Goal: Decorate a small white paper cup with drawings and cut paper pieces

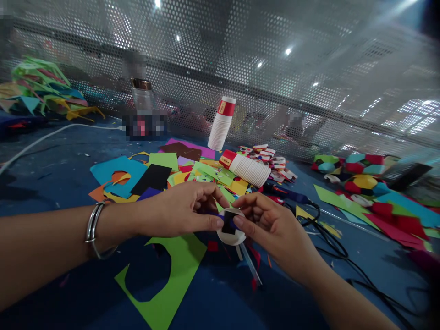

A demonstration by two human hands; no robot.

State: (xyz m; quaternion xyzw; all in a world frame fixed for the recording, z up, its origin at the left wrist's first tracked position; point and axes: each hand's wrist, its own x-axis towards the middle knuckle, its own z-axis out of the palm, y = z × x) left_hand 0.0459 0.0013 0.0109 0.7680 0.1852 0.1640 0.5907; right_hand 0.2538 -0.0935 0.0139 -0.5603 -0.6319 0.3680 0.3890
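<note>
Near the middle of the view, my left hand (192, 208) grips the left rim of a small white paper cup (231, 239), one round end facing me. My right hand (264, 220) holds the cup's right side, its thumb pressed on a small black paper piece (229, 223) lying across that end. Whether the black piece is stuck down I cannot tell. Below the cup, a clear stick (251, 263) rests on the blue table. A green paper sheet (187, 261) with a large rounded cut-out lies under my left forearm.
Beyond my hands stand an upright cup stack (220, 128) and a toppled one (249, 168), amid coloured paper scraps (163, 161). A glue gun (288, 194) trails a black cable (338, 250) on the right. A perforated metal panel (192, 68) rises behind.
</note>
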